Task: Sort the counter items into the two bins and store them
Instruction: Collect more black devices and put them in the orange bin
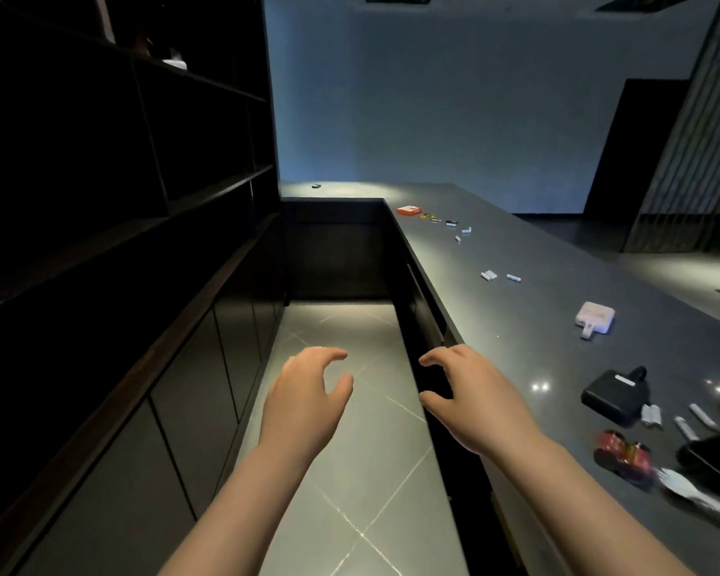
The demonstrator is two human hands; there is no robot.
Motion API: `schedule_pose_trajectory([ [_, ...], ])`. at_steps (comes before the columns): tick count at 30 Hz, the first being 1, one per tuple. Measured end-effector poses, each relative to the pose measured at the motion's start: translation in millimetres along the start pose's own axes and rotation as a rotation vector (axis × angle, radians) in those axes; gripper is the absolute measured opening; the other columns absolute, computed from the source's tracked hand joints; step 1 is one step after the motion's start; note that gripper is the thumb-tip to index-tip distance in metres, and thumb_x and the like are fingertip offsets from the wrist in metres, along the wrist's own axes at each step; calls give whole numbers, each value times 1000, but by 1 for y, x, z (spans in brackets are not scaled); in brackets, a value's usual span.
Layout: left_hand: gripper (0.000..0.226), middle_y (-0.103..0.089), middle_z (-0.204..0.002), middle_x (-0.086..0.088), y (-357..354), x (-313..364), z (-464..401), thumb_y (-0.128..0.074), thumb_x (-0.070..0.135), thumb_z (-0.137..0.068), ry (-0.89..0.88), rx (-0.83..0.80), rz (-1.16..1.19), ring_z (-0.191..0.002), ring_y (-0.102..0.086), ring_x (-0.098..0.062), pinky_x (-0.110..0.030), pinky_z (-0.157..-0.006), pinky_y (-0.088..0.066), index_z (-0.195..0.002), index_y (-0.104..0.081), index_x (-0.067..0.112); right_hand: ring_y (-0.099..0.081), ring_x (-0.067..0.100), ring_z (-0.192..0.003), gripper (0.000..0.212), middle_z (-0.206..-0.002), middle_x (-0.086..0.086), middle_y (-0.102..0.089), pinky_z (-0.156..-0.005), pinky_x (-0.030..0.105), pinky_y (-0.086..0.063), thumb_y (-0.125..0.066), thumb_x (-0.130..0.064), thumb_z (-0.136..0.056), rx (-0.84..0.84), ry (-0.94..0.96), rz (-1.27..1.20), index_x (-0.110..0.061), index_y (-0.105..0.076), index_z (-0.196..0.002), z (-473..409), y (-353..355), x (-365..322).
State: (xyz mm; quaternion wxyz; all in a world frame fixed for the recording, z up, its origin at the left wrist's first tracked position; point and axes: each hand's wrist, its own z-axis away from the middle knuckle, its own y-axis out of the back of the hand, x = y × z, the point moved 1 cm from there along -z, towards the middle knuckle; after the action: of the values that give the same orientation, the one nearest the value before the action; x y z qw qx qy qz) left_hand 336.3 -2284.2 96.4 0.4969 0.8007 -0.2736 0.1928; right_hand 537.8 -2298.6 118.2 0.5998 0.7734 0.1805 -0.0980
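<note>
My left hand (pixel 306 399) hangs over the tiled floor with fingers loosely curled, holding nothing. My right hand (pixel 468 399) hovers by the dark counter's (pixel 537 259) near edge, fingers loosely curled and empty. Scattered along the counter are a pink charger (pixel 594 319), a black charger (pixel 614 394), white batteries (pixel 489 275), a lone battery (pixel 513 278), more batteries (pixel 651 415), a red box (pixel 409 210), a red toy car (pixel 622 455), a black case (pixel 713 457) and a white plastic fork (pixel 682 486). No bin is in view.
Dark cabinets and shelving (pixel 121 243) line the left side of a narrow aisle with a grey tiled floor (pixel 350 471). Small items (pixel 449 223) lie far down the counter. A small dark object (pixel 316 186) sits at the far end.
</note>
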Motion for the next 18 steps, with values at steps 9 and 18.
schedule_pose_trajectory([
  [9,30,-58,-120,15,-71,-54,-142,-58,31,-88,69,-15,-42,-113,-50,-5,-19,-86,-36,-118,-60,30,-47,10,-117,41,-129,-13,-47,-75,27,-40,-57,-35,-86,-42,39,-12,-36,-49,-126,-169,-57,28],
  [18,30,-57,-123,16,-137,-109,-340,-57,31,-89,35,-59,-12,-118,-47,-5,-22,-96,-37,-119,-60,30,-45,8,-119,41,-130,-14,-46,-77,26,-43,-56,-35,-89,-35,-39,-26,-35,-48,-129,-373,-107,52],
])
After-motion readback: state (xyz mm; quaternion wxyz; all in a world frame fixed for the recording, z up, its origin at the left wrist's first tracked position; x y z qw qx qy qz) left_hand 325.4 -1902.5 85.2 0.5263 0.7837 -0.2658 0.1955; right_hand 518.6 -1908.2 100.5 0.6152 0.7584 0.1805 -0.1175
